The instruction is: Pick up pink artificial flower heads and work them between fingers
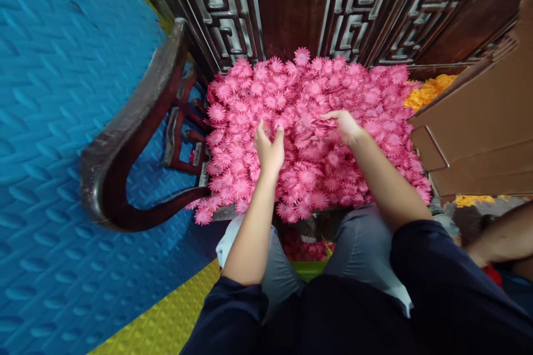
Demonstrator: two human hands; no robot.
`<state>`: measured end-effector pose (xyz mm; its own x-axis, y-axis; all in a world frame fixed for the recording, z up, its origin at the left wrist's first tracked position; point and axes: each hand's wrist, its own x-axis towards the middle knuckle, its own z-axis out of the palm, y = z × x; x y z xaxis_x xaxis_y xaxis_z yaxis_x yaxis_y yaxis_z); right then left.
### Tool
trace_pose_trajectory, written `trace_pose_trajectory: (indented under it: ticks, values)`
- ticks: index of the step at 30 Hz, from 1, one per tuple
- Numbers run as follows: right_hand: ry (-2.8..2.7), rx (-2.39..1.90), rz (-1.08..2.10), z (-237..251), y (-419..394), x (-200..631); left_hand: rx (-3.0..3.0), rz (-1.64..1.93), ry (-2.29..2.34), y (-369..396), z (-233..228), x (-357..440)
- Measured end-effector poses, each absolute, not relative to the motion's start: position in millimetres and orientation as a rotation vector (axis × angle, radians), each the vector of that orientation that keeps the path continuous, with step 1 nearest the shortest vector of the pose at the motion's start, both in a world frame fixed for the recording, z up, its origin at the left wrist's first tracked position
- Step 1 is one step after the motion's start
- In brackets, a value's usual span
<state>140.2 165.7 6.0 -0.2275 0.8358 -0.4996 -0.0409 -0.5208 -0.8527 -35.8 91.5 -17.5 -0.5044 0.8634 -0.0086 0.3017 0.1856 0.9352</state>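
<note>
We have open clearance above the pink flowers [308,177] and between our left hand [270,151] and right hand [346,127]. The curved armrest [133,122] obstructs the left side, the carved wooden panel [293,5] the far side, the cardboard [491,122] the right.

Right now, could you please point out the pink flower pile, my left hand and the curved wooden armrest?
Pink flower pile [308,122], head view: near its middle.
Left hand [270,151], head view: middle of the hand.
Curved wooden armrest [129,115], head view: its upper surface.
</note>
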Motion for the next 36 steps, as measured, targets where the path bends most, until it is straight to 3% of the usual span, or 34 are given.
trace_pose_trajectory:
  ticks: [5,15,22,28,31,36]
  values:
    - [-0.867,-1.233,2.097,10.1,156.2,123.9,1.241,1.326,1.694,88.6,-17.6,-28.1]
    - [-1.240,-0.991,1.985,1.6,152.9,124.6,1.096,1.299,1.353,88.5,-15.5,-20.3]
    - [-1.283,-1.089,1.871,-6.9,158.3,122.9,1.217,1.309,1.482,86.6,-12.3,-23.4]
    - [-1.230,-1.146,1.673,-2.2,156.1,117.0,0.990,1.689,2.030,90.8,-9.8,-41.4]
    - [-1.219,-1.169,1.642,2.1,152.2,113.8,1.069,1.654,2.232,89.6,-8.6,-45.0]
    - [-1.249,-1.200,1.623,1.8,149.2,107.1,1.231,1.470,1.865,88.0,-12.4,-31.0]
